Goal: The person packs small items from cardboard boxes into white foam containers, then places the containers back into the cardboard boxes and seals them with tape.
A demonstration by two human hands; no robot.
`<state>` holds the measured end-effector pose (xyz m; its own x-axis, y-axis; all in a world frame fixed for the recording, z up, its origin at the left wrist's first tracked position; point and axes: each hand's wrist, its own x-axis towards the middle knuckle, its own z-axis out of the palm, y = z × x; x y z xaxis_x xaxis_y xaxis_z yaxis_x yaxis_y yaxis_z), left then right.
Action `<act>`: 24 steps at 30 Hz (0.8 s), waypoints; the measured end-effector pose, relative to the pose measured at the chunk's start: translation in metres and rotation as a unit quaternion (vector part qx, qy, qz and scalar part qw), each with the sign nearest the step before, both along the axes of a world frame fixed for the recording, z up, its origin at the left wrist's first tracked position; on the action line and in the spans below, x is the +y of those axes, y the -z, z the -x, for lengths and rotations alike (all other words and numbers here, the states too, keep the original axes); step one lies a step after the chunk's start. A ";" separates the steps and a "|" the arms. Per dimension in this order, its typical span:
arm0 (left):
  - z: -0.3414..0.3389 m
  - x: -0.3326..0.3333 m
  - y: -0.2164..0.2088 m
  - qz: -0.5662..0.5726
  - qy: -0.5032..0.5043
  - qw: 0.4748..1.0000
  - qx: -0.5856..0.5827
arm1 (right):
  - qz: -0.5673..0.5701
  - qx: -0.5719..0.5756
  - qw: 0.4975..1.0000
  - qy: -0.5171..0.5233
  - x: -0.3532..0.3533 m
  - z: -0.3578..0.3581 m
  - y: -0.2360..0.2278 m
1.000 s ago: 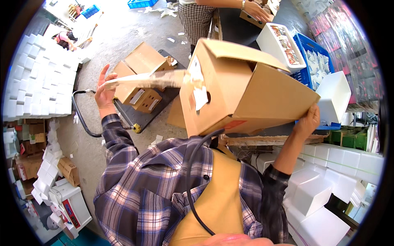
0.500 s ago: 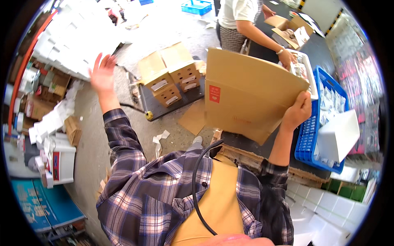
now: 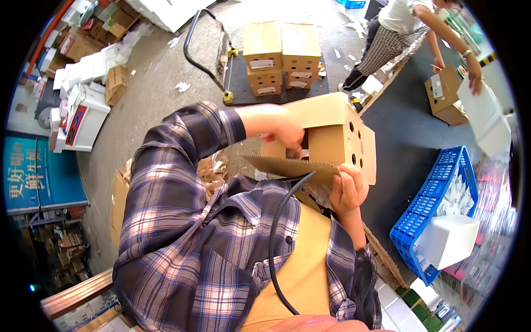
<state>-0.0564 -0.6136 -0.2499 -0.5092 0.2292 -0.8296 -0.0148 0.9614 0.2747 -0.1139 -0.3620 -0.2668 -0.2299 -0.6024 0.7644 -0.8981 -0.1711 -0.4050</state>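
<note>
Left arm [image 3: 166,160]: raised and swung forward, elbow [image 3: 191,119] sharply bent, covered nearly to the wrist.
Left forearm [image 3: 255,120]: laid crosswise, running toward the right, bare at its far end.
Left hand [image 3: 289,131]: somewhat blurred, back upward, fingers [image 3: 299,148] angled down and rightward; grip unclear.
Right forearm [image 3: 354,228]: bare, reaching almost straight ahead from low on the right side.
Right hand [image 3: 349,191]: upright, fingers curled over in a closed hold.
Both hands: near each other, apart, left farther out in front.
</note>
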 end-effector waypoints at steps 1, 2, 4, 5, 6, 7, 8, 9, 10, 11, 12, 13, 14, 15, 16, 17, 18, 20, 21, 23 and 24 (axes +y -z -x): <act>-0.017 0.003 0.026 0.031 -0.051 0.998 -0.010 | -0.007 -0.003 1.000 -0.002 0.001 -0.004 0.005; -0.044 0.004 0.058 0.045 -0.054 0.994 0.080 | -0.027 -0.014 0.999 -0.022 0.000 -0.010 0.006; -0.071 -0.001 0.089 0.070 -0.090 0.977 0.183 | -0.129 -0.065 0.982 -0.118 -0.005 -0.014 0.005; -0.077 -0.004 0.095 0.079 -0.129 0.969 0.198 | -0.180 -0.085 0.966 -0.165 -0.008 -0.015 0.002; -0.084 -0.006 0.099 0.088 -0.170 0.959 0.211 | -0.234 -0.139 0.942 -0.197 -0.017 -0.014 -0.008; -0.087 -0.010 0.101 0.093 -0.181 0.949 0.241 | -0.288 -0.222 0.902 -0.235 -0.027 -0.009 -0.017; -0.089 -0.015 0.104 0.098 -0.194 0.938 0.270 | -0.341 -0.301 0.849 -0.269 -0.040 0.000 -0.025; -0.090 -0.017 0.106 0.103 -0.209 0.925 0.299 | -0.392 -0.376 0.785 -0.298 -0.057 0.005 -0.036; -0.089 -0.015 0.085 0.079 -0.236 0.919 0.307 | -0.455 -0.227 0.813 -0.284 -0.080 0.008 -0.049; -0.090 -0.013 0.075 0.069 -0.238 0.911 0.329 | -0.466 -0.111 0.823 -0.305 -0.100 0.004 -0.039; -0.090 -0.010 0.069 0.072 -0.243 0.904 0.345 | -0.506 -0.009 0.815 -0.281 -0.115 0.000 -0.016; -0.090 -0.010 0.065 0.071 -0.244 0.897 0.363 | -0.539 0.091 0.799 -0.249 -0.124 -0.001 0.007; -0.099 -0.015 0.062 0.063 -0.275 0.884 0.374 | -0.546 0.228 0.780 -0.203 -0.131 -0.003 0.014; -0.111 -0.022 0.060 0.054 -0.307 0.869 0.384 | -0.586 0.266 0.746 -0.172 -0.138 0.003 0.016; -0.124 -0.030 0.061 0.045 -0.337 0.853 0.395 | -0.622 0.305 0.707 -0.144 -0.147 0.006 0.018; -0.148 -0.049 0.067 -0.016 -0.415 0.818 0.398 | -0.645 0.237 0.719 -0.100 -0.153 0.006 0.001; -0.175 -0.068 0.078 -0.096 -0.452 0.758 0.460 | -0.600 0.254 0.754 -0.079 -0.160 0.008 -0.016; -0.219 -0.078 0.079 -0.172 -0.505 0.651 0.540 | -0.421 0.297 0.853 -0.080 -0.170 0.016 -0.054; -0.231 -0.077 0.066 -0.177 -0.520 0.619 0.561 | -0.284 0.313 0.902 -0.092 -0.173 0.020 -0.076; -0.250 -0.067 0.054 -0.246 -0.571 0.555 0.553 | 0.008 0.333 0.931 -0.149 -0.214 0.025 -0.118; -0.262 -0.062 0.057 -0.266 -0.571 0.526 0.571 | 0.059 0.366 0.919 -0.132 -0.235 0.027 -0.139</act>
<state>0.2053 -0.6761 -0.3071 -0.6635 -0.7224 0.1948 -0.0329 0.2883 0.9570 -0.1404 -0.5967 -0.1275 0.5135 -0.4674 0.7196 -0.8442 -0.4255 0.3261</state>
